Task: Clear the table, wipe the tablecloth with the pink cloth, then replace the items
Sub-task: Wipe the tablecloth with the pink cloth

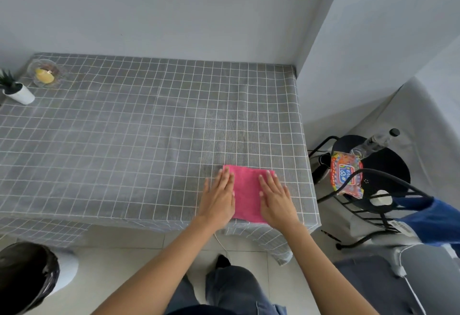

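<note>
Far to the left of both hands, at the bench's back corner, a small potted plant [15, 90] in a white pot stands just beside a glass dish [46, 73] holding a yellow candle [44, 76]. The grey checked tablecloth [124, 128] covers the bench between them and the hands, its edge draping over the front. Below and left of the hands, on the floor, sits a bin lined with a black bag [25, 277].

The left hand [219, 197] lies flat, fingers extended and together, palm down on the left edge of the pink cloth [247, 195]; its grip is fully open and clasps nothing. The pink cloth is folded into a rectangle near the bench's front right corner, lying between and under both hands. The right hand [276, 197] is likewise flat and open, pressing on the cloth's right side, holding nothing closed in its grip.

To the right of the hands, off the bench, a black chair [388, 163] carries a colourful wipes packet [346, 175], a clear bottle with a black cap [378, 140] and a small white object [380, 197]. A blue fabric [438, 220] hangs over the chair's back.
</note>
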{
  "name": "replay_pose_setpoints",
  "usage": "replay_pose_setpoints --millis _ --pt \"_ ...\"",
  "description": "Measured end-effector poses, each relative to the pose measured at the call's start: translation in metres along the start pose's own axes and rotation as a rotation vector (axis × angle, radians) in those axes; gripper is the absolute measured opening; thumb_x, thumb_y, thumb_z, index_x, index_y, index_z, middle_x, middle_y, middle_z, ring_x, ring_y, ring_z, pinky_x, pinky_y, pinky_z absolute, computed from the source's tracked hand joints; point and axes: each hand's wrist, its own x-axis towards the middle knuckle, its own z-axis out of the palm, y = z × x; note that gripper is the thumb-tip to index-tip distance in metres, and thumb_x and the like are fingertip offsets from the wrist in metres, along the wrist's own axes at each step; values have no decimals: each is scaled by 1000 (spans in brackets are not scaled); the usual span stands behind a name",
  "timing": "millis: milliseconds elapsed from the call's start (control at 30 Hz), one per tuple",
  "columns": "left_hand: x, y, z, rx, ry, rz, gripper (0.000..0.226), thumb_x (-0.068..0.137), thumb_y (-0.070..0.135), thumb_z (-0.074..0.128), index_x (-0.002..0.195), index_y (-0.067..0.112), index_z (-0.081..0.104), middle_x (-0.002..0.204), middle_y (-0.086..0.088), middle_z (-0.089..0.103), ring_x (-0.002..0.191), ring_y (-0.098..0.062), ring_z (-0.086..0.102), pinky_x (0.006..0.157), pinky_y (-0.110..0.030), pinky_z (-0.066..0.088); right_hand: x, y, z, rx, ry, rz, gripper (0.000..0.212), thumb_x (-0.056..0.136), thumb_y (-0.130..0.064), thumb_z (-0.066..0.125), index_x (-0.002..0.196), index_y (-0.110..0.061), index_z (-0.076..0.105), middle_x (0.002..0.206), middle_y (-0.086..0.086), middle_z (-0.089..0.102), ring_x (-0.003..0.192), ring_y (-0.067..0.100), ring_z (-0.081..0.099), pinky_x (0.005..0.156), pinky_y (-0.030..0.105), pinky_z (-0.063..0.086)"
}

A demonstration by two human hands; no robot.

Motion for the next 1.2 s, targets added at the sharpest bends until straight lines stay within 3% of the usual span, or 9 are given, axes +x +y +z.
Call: replay_pose_setpoints --millis 267,467,767,967,1200 --pt "34 3 9 50 -103 -10 55 103 36 8 149 15 -13 157 -1 -21 145 -16 -20 117 -47 -12 28 8 4 -137 3 46 54 103 -30 14 152 -30 -9 159 -10 -15 145 14 -20 114 44 -17" --pt "32 1 19 6 -80 -7 61 101 46 8 147 17 -19 155 0 -27 143 -14 -25 118 -47 -12 24 11 14 -80 55 53 53 104 -34 13 152 -32 -8 158 -12 -15 147 14 -15 119 43 -12" --pt "13 -4 38 24 -40 -17 66 97 54 4 144 20 -28 152 2 -35 142 -13 -28 117 -44 -15 22 19 20 -108 90 25 53 103 -38 12 150 -35 -12 157 -15 -17 145 10 -19 117 38 -16" --pt "16 -3 34 38 -81 -20 67 98 55 5 143 20 -29 151 1 -36 142 -14 -28 114 -44 -18 23 18 16 -124 60 29 53 103 -38 12 151 -34 -11 158 -12 -15 148 15 -13 120 43 -10" --pt "30 -27 -11 24 -126 40 65 99 52 10 145 22 -25 154 -1 -29 144 -16 -22 114 -45 -13 34 13 -24 0 58 96 53 104 -39 19 154 -29 8 162 0 4 149 23 1 119 50 4"
